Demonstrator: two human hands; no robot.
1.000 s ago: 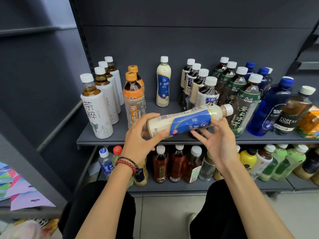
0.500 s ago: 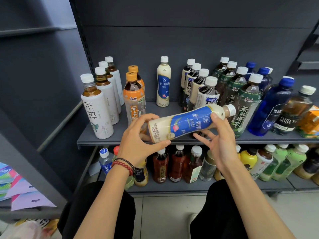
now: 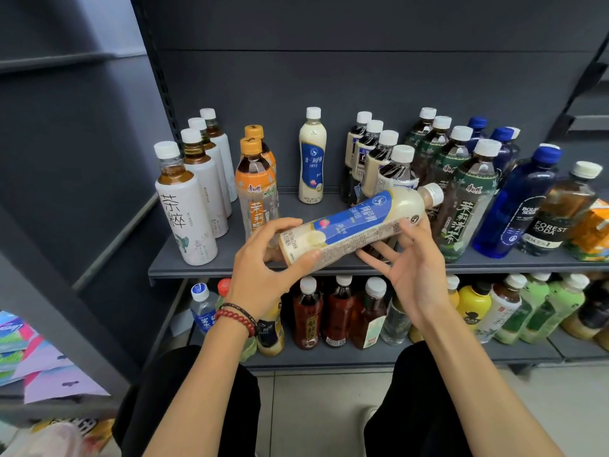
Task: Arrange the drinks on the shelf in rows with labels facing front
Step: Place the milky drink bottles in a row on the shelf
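A cream milk tea bottle (image 3: 356, 222) with a blue label lies tilted in front of the grey shelf (image 3: 230, 265), its white cap up to the right. My left hand (image 3: 260, 268) grips its base. My right hand (image 3: 412, 258) holds its upper body from below, thumb on the side. A matching milk tea bottle (image 3: 311, 159) stands alone at the back of the shelf. Rows stand around it: white-label tea bottles (image 3: 186, 206) at the left, orange-cap tea bottles (image 3: 255, 186), dark coffee bottles (image 3: 379, 159), green-label tea bottles (image 3: 468, 199).
Blue soda bottles (image 3: 517, 206), a Forest Soda bottle (image 3: 560, 209) and an orange carton (image 3: 593, 229) fill the shelf's right end. A lower shelf (image 3: 329, 357) holds several mixed bottles. My knees are just before it. Colourful packets (image 3: 33, 361) lie at the left.
The held bottle has been turned about its length, bringing the blue label up, and its cap end has risen. Both hands have shifted slightly on it.
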